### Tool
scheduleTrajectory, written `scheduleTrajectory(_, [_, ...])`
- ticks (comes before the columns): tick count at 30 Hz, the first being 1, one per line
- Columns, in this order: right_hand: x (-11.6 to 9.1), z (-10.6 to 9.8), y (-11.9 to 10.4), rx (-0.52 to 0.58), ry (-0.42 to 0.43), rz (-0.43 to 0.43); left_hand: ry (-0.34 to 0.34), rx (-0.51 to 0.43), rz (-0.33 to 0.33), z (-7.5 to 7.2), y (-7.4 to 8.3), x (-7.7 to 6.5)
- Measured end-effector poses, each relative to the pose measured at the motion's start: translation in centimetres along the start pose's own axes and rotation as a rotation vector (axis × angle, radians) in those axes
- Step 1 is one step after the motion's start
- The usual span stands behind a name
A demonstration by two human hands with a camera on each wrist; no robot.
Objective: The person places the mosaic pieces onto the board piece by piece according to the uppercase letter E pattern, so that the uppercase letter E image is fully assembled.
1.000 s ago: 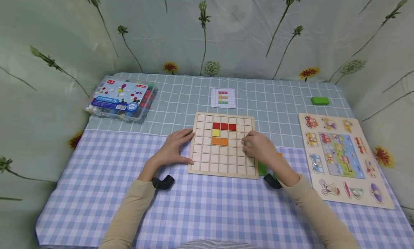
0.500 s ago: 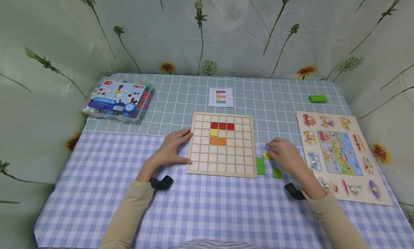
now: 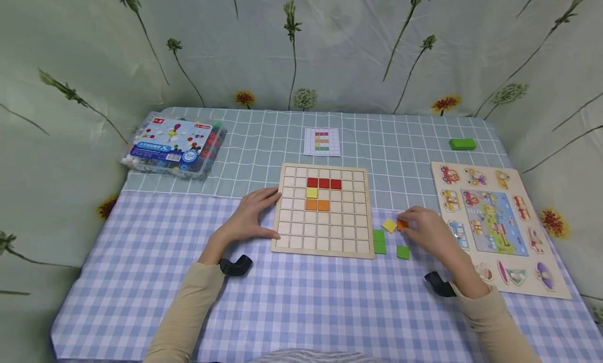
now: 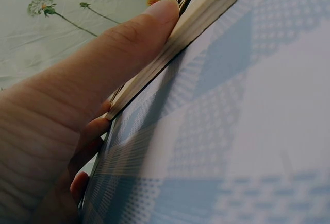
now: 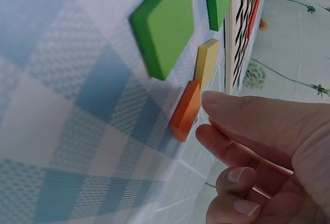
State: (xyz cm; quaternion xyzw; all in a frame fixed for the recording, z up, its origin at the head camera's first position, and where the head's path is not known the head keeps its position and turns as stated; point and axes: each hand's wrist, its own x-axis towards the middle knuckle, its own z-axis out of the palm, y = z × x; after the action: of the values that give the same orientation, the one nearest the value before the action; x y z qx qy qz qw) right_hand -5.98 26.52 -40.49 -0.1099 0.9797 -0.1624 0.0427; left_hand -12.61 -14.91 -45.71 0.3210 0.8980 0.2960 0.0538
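A square wooden grid board (image 3: pixel 323 237) lies in the middle of the table. In it sit several red tiles (image 3: pixel 324 183), one yellow tile (image 3: pixel 312 193) and two orange tiles (image 3: pixel 317 205). My left hand (image 3: pixel 249 216) rests against the board's left edge, thumb and fingers spread; the left wrist view shows the thumb on the rim. To the right of the board, my right hand (image 3: pixel 428 232) is at a loose orange tile (image 5: pixel 186 112), thumb and index finger apart beside it. A loose yellow tile (image 3: pixel 389 226) and several green tiles (image 3: pixel 403 252) lie nearby.
A pattern card (image 3: pixel 322 142) with coloured squares lies behind the board. At the back left is a clear plastic box (image 3: pixel 174 143) of small parts. A vehicle picture puzzle (image 3: pixel 499 227) and a green block (image 3: pixel 462 144) are on the right.
My right hand has moved from over the board's right side to the loose tiles, past the yellow one to the orange one. The left hand has kept its place at the board.
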Motion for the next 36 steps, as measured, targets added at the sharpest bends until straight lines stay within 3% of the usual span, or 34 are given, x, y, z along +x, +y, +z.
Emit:
scheduleTrajectory(11, [-0.2,1.2,0.3,-0.004,-0.004,0.067,-0.004,0.000,0.000,0.1,0.1,-0.2])
scheduleTrajectory(19, [0.4,0.8,0.3,-0.056,0.008,0.020,0.007,0.010,0.006,0.1,0.2,-0.2])
scheduleTrajectory(25, [1.0,0.6,-0.4,-0.030,0.018,0.024,0.000,0.014,-0.003,0.1,0.1,-0.1])
scheduleTrajectory(36, [3.5,0.6,-3.0,0.003,0.045,-0.100,-0.002,0.011,-0.022,0.0,0.4,-0.1])
